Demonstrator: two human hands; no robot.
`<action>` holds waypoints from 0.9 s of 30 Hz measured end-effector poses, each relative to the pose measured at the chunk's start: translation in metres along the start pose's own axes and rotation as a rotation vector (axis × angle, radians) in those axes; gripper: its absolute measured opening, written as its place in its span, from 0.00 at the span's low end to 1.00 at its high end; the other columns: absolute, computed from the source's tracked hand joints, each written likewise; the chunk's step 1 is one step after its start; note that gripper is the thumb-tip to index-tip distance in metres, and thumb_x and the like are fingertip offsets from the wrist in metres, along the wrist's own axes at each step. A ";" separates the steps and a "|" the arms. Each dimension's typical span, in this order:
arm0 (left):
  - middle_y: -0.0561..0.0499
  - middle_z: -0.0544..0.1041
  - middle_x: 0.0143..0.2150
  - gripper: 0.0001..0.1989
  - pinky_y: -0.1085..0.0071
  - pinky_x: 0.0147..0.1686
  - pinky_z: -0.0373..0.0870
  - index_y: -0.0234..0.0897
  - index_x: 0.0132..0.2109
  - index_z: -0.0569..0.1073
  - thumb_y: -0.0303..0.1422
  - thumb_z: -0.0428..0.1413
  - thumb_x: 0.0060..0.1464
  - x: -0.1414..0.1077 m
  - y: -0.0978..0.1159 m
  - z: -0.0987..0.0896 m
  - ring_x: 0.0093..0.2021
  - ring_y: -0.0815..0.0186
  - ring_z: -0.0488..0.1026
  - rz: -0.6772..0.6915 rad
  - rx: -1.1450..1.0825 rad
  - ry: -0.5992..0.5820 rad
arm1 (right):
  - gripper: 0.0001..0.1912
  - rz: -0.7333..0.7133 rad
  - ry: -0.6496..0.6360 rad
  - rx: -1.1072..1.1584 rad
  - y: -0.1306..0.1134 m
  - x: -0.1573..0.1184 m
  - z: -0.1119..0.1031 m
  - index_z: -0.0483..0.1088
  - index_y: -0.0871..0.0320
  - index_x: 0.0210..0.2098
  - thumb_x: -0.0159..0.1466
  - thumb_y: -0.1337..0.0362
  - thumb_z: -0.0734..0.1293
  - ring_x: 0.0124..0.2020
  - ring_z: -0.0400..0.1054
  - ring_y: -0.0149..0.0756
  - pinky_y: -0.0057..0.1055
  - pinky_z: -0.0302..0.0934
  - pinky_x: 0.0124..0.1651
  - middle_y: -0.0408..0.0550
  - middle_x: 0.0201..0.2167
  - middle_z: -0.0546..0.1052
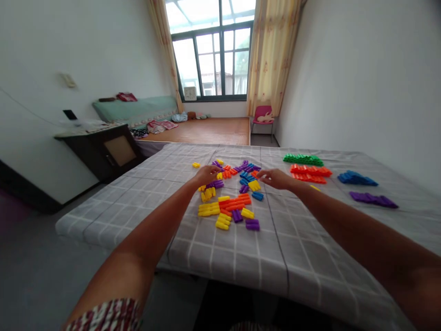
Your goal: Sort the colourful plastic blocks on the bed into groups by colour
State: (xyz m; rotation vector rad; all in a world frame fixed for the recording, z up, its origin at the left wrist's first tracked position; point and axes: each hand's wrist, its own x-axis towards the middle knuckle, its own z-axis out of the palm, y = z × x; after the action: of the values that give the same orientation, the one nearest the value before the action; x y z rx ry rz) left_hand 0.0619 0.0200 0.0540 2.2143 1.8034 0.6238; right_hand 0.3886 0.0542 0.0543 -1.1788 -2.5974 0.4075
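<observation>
I'm viewing one large table [241,257] under grey checked cloth. My left hand [208,174] and right hand [275,178] are hovering with bent fingers at the far part of one mixed spread of yellow, orange, purple and blue plastic pieces [237,202]; I can't tell whether either is gripping. Four single-colour groups are lying to the right: green [303,159], orange [310,173], blue [357,178], purple [374,199].

Daylight enters the far window [220,55]; patterned yellow curtains [274,55] flank it; white walls [358,73] rise left and right; a dark cabinet [110,154] stands left, above gray floor [86,257].
</observation>
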 end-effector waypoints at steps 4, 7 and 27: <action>0.49 0.79 0.49 0.20 0.68 0.53 0.68 0.37 0.49 0.77 0.23 0.50 0.50 0.014 0.031 0.037 0.49 0.63 0.74 0.257 -0.044 -0.126 | 0.17 0.137 -0.006 -0.175 -0.025 0.038 0.031 0.73 0.57 0.50 0.64 0.59 0.62 0.47 0.72 0.42 0.33 0.64 0.48 0.52 0.49 0.77; 0.47 0.76 0.54 0.25 0.68 0.57 0.64 0.37 0.52 0.75 0.19 0.50 0.48 0.020 0.050 0.056 0.55 0.63 0.70 0.427 -0.015 -0.168 | 0.20 0.207 -0.060 -0.244 -0.024 0.050 0.031 0.71 0.57 0.52 0.61 0.58 0.67 0.47 0.71 0.43 0.33 0.64 0.47 0.53 0.49 0.76; 0.44 0.78 0.49 0.23 0.69 0.46 0.70 0.35 0.53 0.74 0.29 0.57 0.48 0.027 0.063 0.047 0.45 0.58 0.75 0.345 0.206 -0.330 | 0.25 0.394 -0.100 -0.291 -0.014 0.031 0.019 0.75 0.58 0.40 0.57 0.43 0.67 0.40 0.72 0.43 0.29 0.62 0.36 0.54 0.40 0.79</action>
State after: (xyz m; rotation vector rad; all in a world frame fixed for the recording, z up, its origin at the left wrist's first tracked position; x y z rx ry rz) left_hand 0.1429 0.0371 0.0441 2.6063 1.3898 0.1136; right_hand 0.3526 0.0667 0.0453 -1.8239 -2.5629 0.1652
